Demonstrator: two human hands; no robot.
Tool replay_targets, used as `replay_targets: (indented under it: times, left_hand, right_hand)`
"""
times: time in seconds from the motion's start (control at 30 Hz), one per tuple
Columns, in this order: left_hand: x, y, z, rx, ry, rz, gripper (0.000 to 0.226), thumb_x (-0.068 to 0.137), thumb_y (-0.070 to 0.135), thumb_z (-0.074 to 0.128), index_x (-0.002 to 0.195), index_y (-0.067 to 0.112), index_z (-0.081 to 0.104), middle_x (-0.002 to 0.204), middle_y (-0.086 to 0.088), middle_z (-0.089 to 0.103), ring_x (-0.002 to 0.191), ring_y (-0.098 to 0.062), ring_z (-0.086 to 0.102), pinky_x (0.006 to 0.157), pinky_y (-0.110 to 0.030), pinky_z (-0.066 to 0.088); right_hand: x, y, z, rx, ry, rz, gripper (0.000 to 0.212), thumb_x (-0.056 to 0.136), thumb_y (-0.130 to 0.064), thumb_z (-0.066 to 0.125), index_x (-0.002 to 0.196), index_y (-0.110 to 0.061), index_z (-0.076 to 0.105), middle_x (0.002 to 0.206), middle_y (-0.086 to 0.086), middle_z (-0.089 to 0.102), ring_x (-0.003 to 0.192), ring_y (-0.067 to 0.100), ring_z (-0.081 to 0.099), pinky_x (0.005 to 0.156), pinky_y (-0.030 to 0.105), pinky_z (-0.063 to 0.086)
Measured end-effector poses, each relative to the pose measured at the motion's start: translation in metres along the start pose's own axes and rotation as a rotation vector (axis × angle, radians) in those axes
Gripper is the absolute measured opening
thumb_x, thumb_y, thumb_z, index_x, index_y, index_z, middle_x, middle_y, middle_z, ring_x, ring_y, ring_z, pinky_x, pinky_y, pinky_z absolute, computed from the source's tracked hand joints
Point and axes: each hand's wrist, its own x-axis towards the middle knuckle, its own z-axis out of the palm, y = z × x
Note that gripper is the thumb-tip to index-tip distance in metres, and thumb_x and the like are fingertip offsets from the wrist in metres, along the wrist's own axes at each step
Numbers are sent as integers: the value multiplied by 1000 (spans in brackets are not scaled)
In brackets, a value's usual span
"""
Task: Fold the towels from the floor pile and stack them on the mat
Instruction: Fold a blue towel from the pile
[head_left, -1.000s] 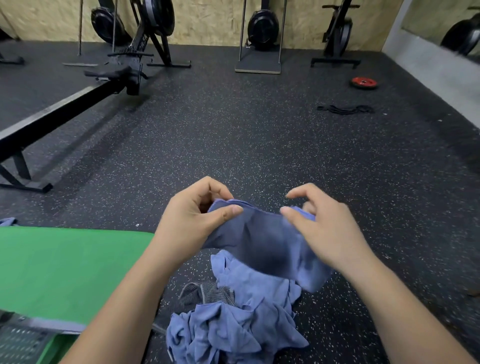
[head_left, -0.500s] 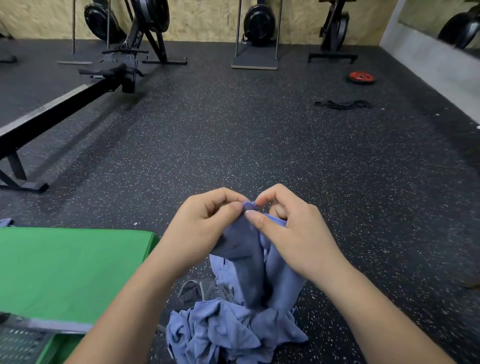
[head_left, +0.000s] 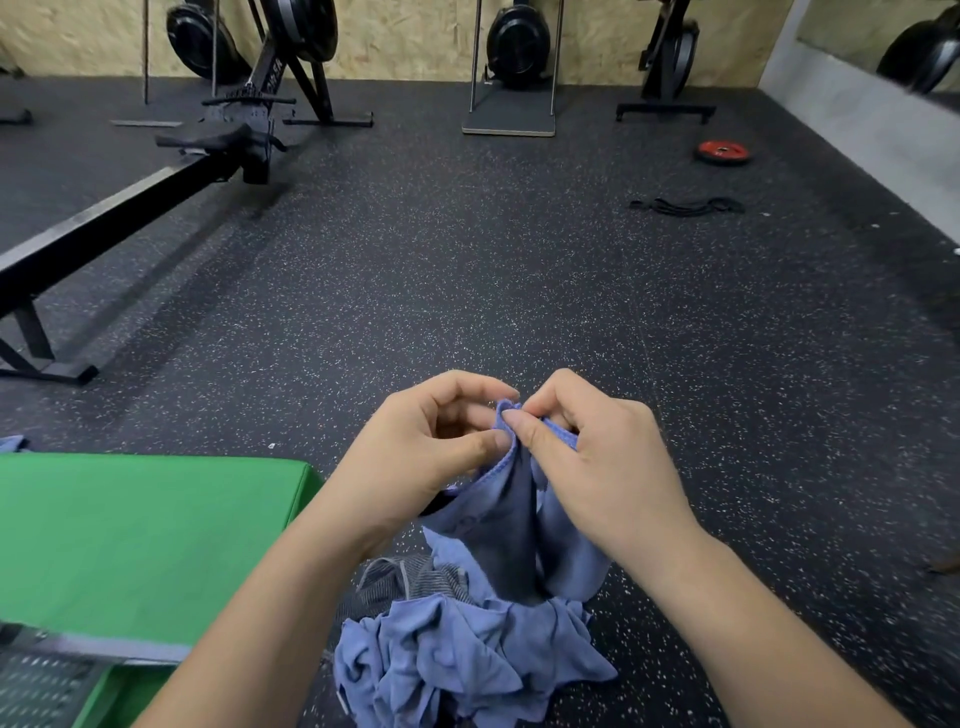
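Green mat (head_left: 130, 530) is the drop spot, so it's kept close. Towel pile (head_left: 457, 660) lies on the floor just right of the mat. One blue towel (head_left: 514, 535) hangs above the pile, left grip (head_left: 421, 457) and right grip (head_left: 597, 467) both pinching its top corners together, probably halving it. No readable labels or writing anywhere.

Two hands, left hand (head_left: 431, 457) and right hand (head_left: 597, 462), one blue towel (head_left: 511, 535), one heap of blue towels (head_left: 467, 660), number unclear, one green mat (head_left: 130, 535), one red weight plate (head_left: 723, 152), one black band (head_left: 685, 206)
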Motion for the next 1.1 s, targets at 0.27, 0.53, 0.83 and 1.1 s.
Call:
replay_targets:
  times: [0.27,0.53,0.83,1.1]
  left_hand:
    - [3,0,-10,-19,3,-8,30,92,14,83,122,21,81,96,-4,76,91,-18,67,89,-37,52]
    - [3,-1,-11,63,-51,21,39,87,13,83,123,28,81,102,-8,77,97,-20,68,100,-48,54]
    - [2,3,-14,21,-72,27,46,82,8,91,125,21,80,91,-3,64,90,-22,56,89,-44,42]
    - [0,7,-12,-13,-119,42,56,83,5,89,134,23,74,93,-5,64,91,-21,57,91,-38,47]
  right_hand:
    - [3,2,-3,110,-77,6,12,100,-24,77,94,-22,66,52,-14,53,51,9,47,57,18,34]
    - [7,7,-3,218,-175,58,12,98,-18,77,96,-25,68,52,-8,48,51,6,39,56,21,32]
    - [8,8,-9,261,-270,40,17,99,-14,73,90,-23,61,54,-2,54,55,12,41,59,30,35]
    - [8,4,-10,320,-283,31,5,96,-23,72,96,-26,69,54,-6,51,54,11,40,58,28,34]
